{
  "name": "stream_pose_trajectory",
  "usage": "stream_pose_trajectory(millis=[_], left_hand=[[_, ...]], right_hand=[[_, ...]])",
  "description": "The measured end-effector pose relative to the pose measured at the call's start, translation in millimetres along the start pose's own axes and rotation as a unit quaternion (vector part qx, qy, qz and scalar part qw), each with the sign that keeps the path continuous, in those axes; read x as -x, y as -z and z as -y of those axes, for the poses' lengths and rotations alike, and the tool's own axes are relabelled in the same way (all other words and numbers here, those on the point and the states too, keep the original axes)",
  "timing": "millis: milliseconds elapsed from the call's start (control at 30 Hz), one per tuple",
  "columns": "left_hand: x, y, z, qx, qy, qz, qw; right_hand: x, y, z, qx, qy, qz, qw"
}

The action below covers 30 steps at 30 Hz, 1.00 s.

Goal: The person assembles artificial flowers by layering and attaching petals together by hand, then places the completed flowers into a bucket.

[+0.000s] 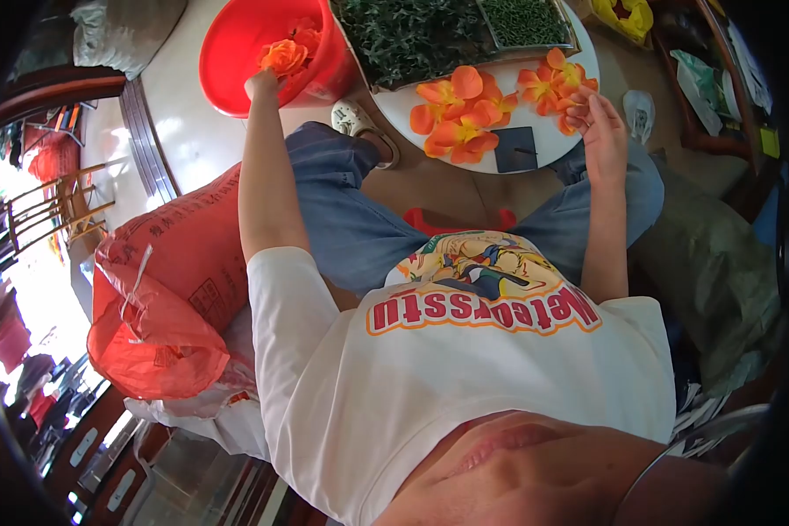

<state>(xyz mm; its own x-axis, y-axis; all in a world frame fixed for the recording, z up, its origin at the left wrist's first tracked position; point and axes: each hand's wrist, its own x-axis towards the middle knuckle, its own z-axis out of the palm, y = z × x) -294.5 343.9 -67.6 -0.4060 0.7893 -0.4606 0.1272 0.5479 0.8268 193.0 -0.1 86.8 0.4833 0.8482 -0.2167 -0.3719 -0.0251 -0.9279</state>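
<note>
Orange ruffled flower (284, 57) gripped by left hand (261, 85) at red bucket (228, 61); right hand (598, 125) near broad yellow-orange petals (555, 85), grip unclear.

Strong daylight enters from the left, washing that side out to white, while the right side is dim and brownish. Fisheye distortion bends everything toward dark, rounded edges. The white shirt (465, 377) is evenly lit; small details look soft.

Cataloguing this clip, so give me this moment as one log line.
left hand: orange flower, over red bucket | right hand: at orange petals, white table | green leaves: in box
</note>
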Motion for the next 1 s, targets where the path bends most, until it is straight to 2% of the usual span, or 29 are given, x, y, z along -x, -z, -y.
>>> stream_pose_trajectory(millis=[33,67,100,133,167,200,233,267,300,333,400,433,533,600,667,700,733,800,833,933,1000], left_hand=[[-13.0,2.3,3.1,-0.122,-0.029,0.028,0.992],[-30.8,6.0,6.5,-0.511,-0.161,0.047,0.843],[-38.7,9.2,3.6,-0.687,-0.23,0.048,0.687],[-48.6,10.6,6.3,-0.766,-0.28,0.038,0.578],[-60.7,16.9,9.9,-0.762,-0.324,0.072,0.555],[-90.6,14.4,20.1,-0.78,-0.287,0.082,0.55],[-103.6,24.3,31.1,-0.742,-0.344,0.08,0.569],[-138.5,25.7,43.2,-0.58,-0.23,0.029,0.781],[-159.1,16.7,56.3,-0.372,-0.085,-0.024,0.924],[-131.9,10.1,38.8,-0.374,-0.085,-0.027,0.923],[-69.9,6.2,-1.9,-0.281,-0.132,-0.063,0.948],[-48.4,1.8,-11.1,-0.182,-0.176,-0.095,0.963],[53.0,-17.4,-65.8,-0.134,-0.234,-0.036,0.962],[106.3,-31.1,-81.0,-0.195,-0.379,-0.068,0.902],[177.4,-43.4,-91.2,-0.142,-0.435,0.001,0.889],[200.6,-49.0,-86.0,-0.136,-0.506,0.019,0.851],[222.7,-53.6,-80.5,-0.13,-0.574,0.037,0.808],[275.9,-61.8,-62.5,-0.167,-0.575,0.093,0.796],[290.9,-67.7,-52.3,-0.157,-0.647,0.136,0.733],[329.7,-76.8,-8.1,-0.222,-0.652,0.273,0.672],[350.9,-85.4,14.6,-0.311,-0.664,0.316,0.602]], right_hand=[[-1.5,1.8,-1.8,0.001,0.001,0.004,1.0],[-3.7,6.0,-4.6,0.003,0.001,0.005,1.0],[-5.6,11.9,-6.5,0.008,0.003,0.002,1.0],[-7.6,13.7,-8.5,0.015,0.011,-0.004,1.0],[-8.5,14.2,-7.3,0.034,0.021,-0.009,0.999],[-6.9,14.6,-5.4,0.055,0.03,-0.016,0.998],[-4.4,12.8,-2.1,0.072,0.036,-0.031,0.996],[-4.8,12.9,1.9,0.088,0.046,-0.043,0.994],[-6.0,17.4,4.6,0.119,0.064,-0.052,0.989],[-7.7,21.4,5.0,0.148,0.079,-0.056,0.984],[-9.7,27.6,5.9,0.198,0.105,-0.055,0.973],[-14.8,34.3,0.6,0.226,0.117,-0.06,0.965],[-23.9,46.0,-13.3,0.326,0.141,-0.065,0.932],[-22.6,42.1,-10.0,0.419,0.139,-0.06,0.895],[-19.1,32.9,-6.2,0.454,0.069,-0.045,0.887],[-18.1,30.0,-4.8,0.471,0.035,-0.037,0.881],[-17.3,29.4,-5.3,0.517,0.048,-0.013,0.855],[-17.5,26.9,-6.8,0.602,0.078,0.035,0.794],[-17.0,25.7,-9.3,0.61,0.088,0.042,0.786],[-16.0,19.2,-12.1,0.634,0.111,0.064,0.763],[-18.2,5.3,-1.7,0.65,0.112,0.08,0.748]])
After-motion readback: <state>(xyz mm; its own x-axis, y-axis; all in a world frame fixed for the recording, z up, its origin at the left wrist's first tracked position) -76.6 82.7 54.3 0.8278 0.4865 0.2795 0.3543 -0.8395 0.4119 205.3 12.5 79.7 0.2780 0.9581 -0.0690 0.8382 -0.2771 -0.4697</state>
